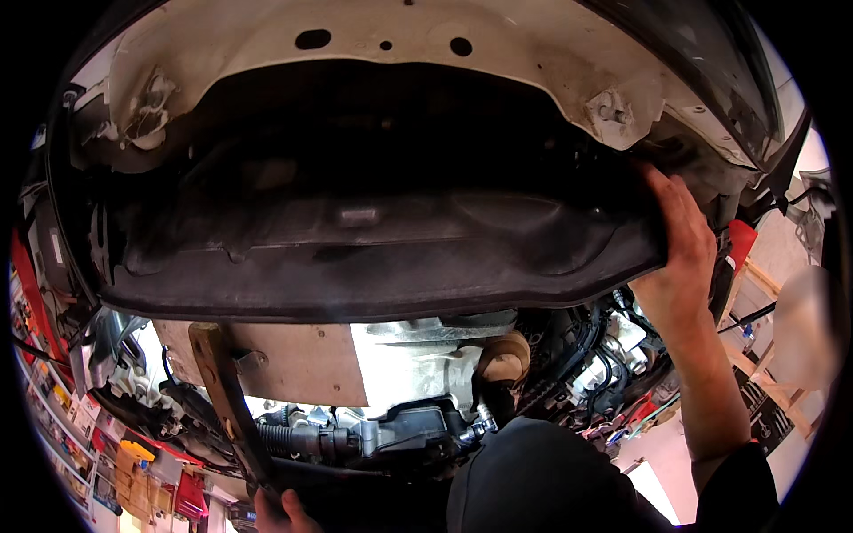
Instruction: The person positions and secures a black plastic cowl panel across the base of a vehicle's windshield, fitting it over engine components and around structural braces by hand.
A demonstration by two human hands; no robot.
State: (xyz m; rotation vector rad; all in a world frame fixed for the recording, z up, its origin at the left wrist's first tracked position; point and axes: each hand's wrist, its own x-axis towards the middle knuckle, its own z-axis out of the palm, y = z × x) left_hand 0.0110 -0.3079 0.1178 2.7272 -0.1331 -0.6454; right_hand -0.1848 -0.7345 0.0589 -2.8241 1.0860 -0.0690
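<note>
A wide black moulded undertray [382,284] spans the picture beneath the pale underside of a vehicle. At its right end, my right hand [680,235] is closed on the edge, with the fingertips partly hidden in shadow. Low on the left, my left hand [286,513] is cut off by the lower edge of the picture. Its fingers wrap around a long flat bar [229,404], worn and brown at the top and darker below. The bar slants up to the left, and its upper end meets the front edge of the undertray in view; I cannot tell whether they touch.
Behind the bar are a flat metal shield [293,364], a black corrugated hose [302,440] and brightly lit metal parts. A dark rounded shape [538,480] fills the lower middle. Pale bodywork [515,49] with holes hangs above. Shelves [62,417] stand at far left.
</note>
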